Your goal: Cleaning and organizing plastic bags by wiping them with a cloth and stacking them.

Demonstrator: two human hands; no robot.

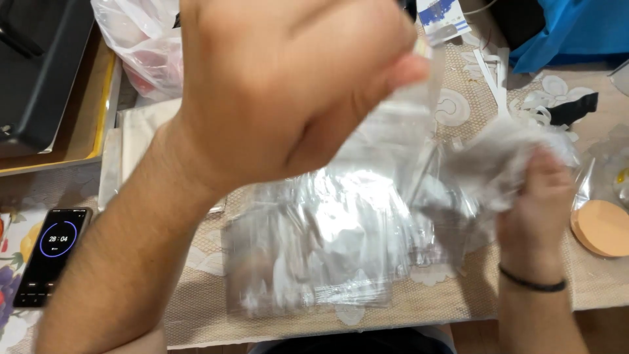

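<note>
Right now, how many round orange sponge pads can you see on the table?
1: an orange sponge pad at the table's right edge, beside the right hand. Others may be hidden under the clear plastic bags.

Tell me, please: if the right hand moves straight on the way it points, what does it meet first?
Probably the crumpled clear plastic it already grips; beyond that, the white paper strips. Depth is unclear.
</note>
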